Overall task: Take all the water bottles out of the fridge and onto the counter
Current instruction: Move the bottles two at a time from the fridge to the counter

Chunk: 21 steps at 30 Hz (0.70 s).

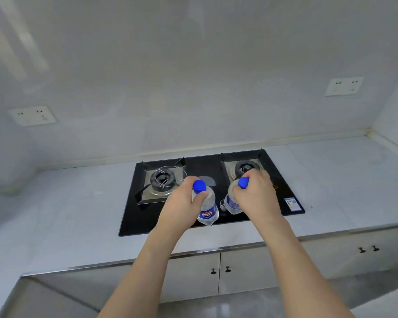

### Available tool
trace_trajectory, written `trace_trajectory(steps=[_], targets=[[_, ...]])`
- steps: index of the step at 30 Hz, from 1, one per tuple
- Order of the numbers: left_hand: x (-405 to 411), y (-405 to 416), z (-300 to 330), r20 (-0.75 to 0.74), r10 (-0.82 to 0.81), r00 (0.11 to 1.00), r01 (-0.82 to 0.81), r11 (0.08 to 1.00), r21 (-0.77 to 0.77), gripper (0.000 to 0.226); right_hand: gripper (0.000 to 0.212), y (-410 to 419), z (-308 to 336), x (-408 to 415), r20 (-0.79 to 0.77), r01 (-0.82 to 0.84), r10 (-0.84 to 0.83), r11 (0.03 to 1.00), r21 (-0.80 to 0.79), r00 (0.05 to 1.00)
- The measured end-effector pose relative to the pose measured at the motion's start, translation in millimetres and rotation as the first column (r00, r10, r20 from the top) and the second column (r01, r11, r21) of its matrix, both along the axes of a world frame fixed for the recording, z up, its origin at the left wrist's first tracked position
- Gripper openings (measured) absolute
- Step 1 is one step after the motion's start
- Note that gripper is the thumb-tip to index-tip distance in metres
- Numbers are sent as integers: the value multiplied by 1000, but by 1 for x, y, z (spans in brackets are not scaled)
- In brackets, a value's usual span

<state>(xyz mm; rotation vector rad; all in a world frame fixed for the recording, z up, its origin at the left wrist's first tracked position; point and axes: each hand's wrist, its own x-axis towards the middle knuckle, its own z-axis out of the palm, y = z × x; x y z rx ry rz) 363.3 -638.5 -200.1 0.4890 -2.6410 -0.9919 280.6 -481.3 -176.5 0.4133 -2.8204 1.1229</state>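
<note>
Water bottles: left bottle (206,204), right bottle (233,200) | left hand (182,206) and right hand (256,193) each gripping one's neck | placing step, over hob (283,193) | next: setting down on table (78,210) at 9 o'clock.

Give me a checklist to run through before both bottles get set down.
1. Left hand grips left bottle: ok.
2. Right hand grips right bottle: ok.
3. Blue caps on both: ok.
4. Bottles over bare counter: not ok, they are over the black cooktop.
5. Burners off: no flame visible, ok.
6. Bottles touching the cooktop glass: cannot tell.
</note>
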Motion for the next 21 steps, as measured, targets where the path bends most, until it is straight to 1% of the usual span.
trace_trajectory(steps=[2, 6, 9, 12, 17, 21], targets=[[14, -33, 3, -11, 24, 1000, -24, 1000, 3, 28, 17, -35, 2, 9, -5, -36, 36, 999, -1, 999], [37, -87, 8, -46, 74, 996, -73, 997, 12, 21, 14, -90, 3, 25, -7, -81, 81, 997, -10, 997], [52, -123, 9, -54, 111, 992, -110, 994, 23, 24, 16, -126, 2, 36, -12, -108, 107, 994, -9, 994], [63, -154, 6, -40, 150, 988, -148, 988, 51, 30, 18, -157, 0, 43, -5, -145, 145, 989, 0, 989], [65, -192, -12, -3, 213, 977, -213, 975, 71, 26, 23, -200, -6, 37, 17, -200, 200, 979, 34, 980], [57, -216, -17, 15, 254, 967, -255, 963, 84, 27, 24, -231, -7, 20, 17, -248, 247, 968, 44, 969]])
